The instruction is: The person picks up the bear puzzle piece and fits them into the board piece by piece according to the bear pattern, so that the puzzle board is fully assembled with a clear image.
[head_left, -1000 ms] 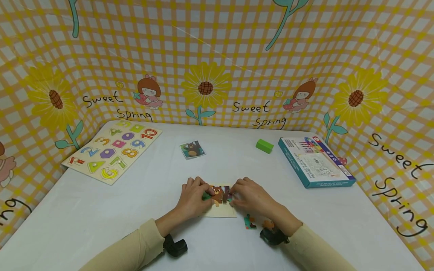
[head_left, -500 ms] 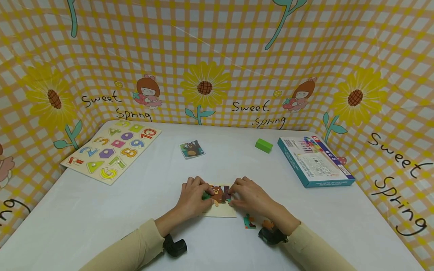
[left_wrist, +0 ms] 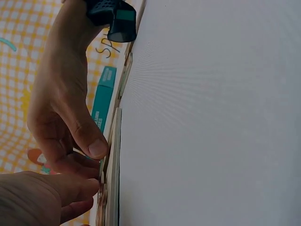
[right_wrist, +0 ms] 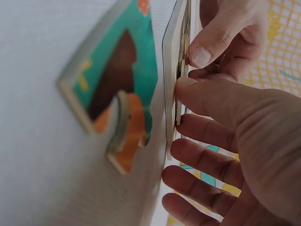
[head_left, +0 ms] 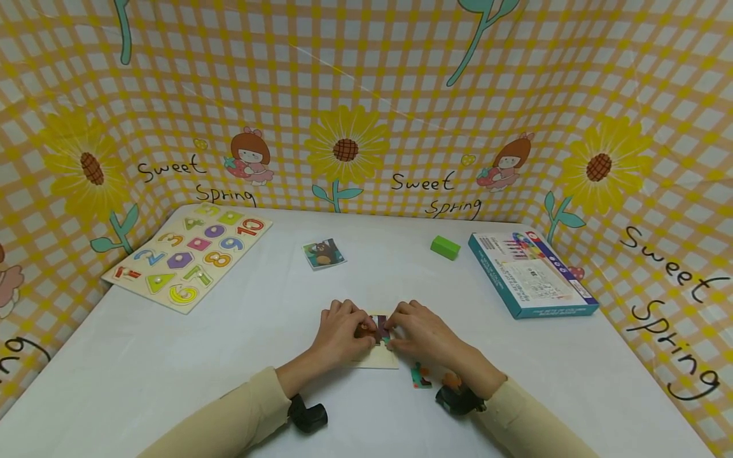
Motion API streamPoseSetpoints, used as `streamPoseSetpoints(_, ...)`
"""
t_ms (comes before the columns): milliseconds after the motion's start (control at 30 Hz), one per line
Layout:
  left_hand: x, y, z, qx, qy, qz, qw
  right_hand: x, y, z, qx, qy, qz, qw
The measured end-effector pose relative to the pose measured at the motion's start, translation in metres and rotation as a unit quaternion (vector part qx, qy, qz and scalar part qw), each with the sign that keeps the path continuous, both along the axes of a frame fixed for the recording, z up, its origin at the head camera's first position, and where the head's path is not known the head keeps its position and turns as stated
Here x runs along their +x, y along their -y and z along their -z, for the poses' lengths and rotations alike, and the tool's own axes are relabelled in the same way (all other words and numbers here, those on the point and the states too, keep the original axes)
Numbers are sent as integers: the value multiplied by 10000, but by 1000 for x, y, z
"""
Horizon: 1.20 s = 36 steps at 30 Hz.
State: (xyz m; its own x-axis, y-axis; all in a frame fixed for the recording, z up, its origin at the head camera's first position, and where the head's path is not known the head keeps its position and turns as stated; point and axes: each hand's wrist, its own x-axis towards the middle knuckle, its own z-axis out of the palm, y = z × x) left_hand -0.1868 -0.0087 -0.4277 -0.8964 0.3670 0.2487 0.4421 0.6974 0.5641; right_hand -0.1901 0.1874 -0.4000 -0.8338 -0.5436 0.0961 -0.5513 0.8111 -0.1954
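Observation:
A small wooden puzzle board (head_left: 375,361) lies flat between both hands, its near strip bare. Upper picture pieces sit on it, among them a brown bear puzzle piece (head_left: 363,333) and a dark tree-trunk puzzle piece (head_left: 382,323). My left hand (head_left: 342,334) pinches the bear piece with thumb and finger and covers part of it. My right hand (head_left: 428,331) holds the tree-trunk piece by its right side between thumb and index finger; its other fingers spread apart in the right wrist view. Beside the board lies a loose teal puzzle piece (head_left: 421,375), also large in the right wrist view (right_wrist: 141,75).
Another orange puzzle piece (head_left: 451,380) lies partly behind the right wrist. Farther back are a bear picture card (head_left: 324,253), a green block (head_left: 445,247), a number puzzle board (head_left: 191,257) at left and a flat box (head_left: 532,273) at right.
My left hand has shifted rightward, closer to the right hand, and now covers more of the bear piece. The right hand stays almost where it was.

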Motion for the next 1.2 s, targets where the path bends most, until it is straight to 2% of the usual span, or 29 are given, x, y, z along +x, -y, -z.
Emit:
streamPoseSetpoints(333, -1, -3, 1, -58, 39, -42, 10000, -1, -2, 1, -13, -58, -50, 10000)
streamPoseSetpoints(900, 1, -7, 3, -123, -131, -144, 9997, -1, -1, 0, 14, -215, -104, 9997)
streamPoseSetpoints(1200, 1, -3, 1, -43, 16, -130, 9999, -3, 1, 2, -33, -83, -44, 10000)
